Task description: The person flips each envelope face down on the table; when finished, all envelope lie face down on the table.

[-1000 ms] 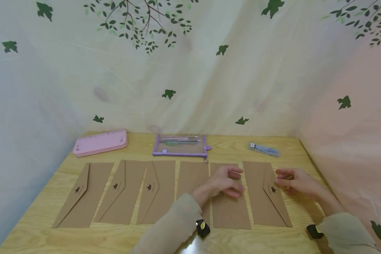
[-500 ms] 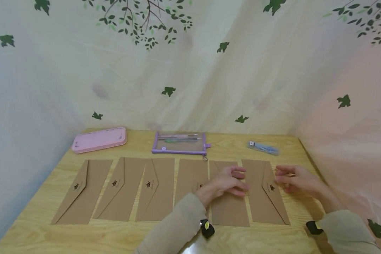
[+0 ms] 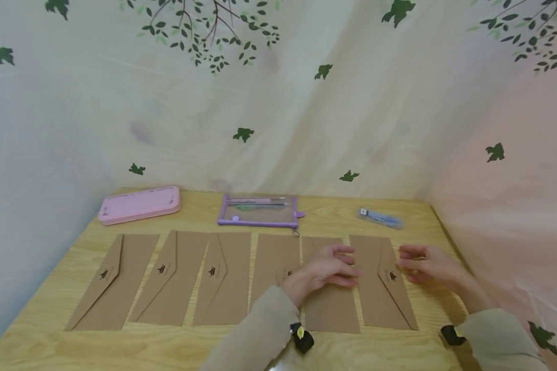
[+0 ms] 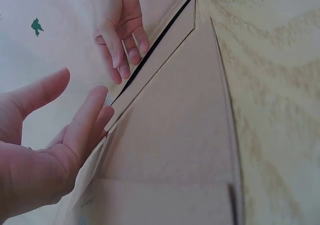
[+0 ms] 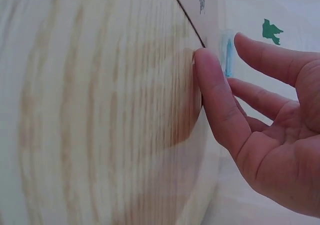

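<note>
Several brown paper envelopes lie in a row across the table. My left hand (image 3: 327,268) is over the second envelope from the right (image 3: 331,314), its fingertips at the left edge of the rightmost envelope (image 3: 371,288). My right hand (image 3: 429,265) is at that envelope's right edge, beside the flap with a small dark print. Both hands have loosely extended fingers and grip nothing. In the left wrist view, the left thumb stands apart from the fingers. In the right wrist view, a right fingertip (image 5: 207,65) is low by the table at the envelope's edge.
Behind the row lie a pink case (image 3: 139,205), a clear pouch with purple trim (image 3: 257,224) holding pens, and a small clear pack with blue contents (image 3: 380,218). The remaining envelopes (image 3: 227,288) lie left of my hands. Printed fabric (image 3: 190,129) hangs around the wooden table (image 3: 144,355).
My left hand has shifted slightly right, to the rightmost envelope's left edge, baring the print on the envelope under my forearm. My right hand stays by the right edge. The view shifts slightly.
</note>
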`<state>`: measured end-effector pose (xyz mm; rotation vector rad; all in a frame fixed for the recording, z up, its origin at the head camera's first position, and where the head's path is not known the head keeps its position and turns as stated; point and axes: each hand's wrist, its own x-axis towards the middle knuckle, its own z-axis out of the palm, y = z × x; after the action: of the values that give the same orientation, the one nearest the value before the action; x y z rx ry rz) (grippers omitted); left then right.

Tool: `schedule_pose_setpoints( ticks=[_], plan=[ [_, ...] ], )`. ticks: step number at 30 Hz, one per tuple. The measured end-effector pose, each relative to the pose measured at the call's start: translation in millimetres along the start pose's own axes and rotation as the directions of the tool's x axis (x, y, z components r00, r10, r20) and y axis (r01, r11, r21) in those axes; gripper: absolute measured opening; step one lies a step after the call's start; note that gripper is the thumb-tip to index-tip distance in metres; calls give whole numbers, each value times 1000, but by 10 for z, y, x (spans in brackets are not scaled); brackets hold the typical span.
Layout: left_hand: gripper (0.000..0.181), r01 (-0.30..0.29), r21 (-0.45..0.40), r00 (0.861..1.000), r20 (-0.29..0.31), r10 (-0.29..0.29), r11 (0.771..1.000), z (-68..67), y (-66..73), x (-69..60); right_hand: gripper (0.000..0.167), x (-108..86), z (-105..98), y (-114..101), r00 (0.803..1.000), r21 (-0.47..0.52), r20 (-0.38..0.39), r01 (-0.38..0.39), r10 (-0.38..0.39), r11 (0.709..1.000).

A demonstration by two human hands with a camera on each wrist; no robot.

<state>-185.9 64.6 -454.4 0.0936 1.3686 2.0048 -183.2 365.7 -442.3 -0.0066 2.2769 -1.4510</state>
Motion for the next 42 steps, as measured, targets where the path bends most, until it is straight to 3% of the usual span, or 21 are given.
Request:
schedule_pose_setpoints(
  ticks=[11, 21, 25, 42],
  plan=[
    [60, 18, 26, 1000, 6, -18, 999, 36, -20, 13, 67, -35, 31, 2, 1000, 62, -5, -27, 27, 998],
    [57, 19, 35, 999, -27, -18, 999, 63, 11, 13, 64, -7, 60, -84, 1000, 13, -4, -13, 13, 1000],
    [56, 19, 18, 999, -34, -18, 1000, 80, -4, 7, 64, 4, 75, -116, 1000, -19, 5, -23, 23, 1000],
    [54, 25, -110, 998, -49, -30, 994, 113, -21, 27, 59, 17, 31, -111, 996, 26, 18, -87, 87, 996]
  ],
)
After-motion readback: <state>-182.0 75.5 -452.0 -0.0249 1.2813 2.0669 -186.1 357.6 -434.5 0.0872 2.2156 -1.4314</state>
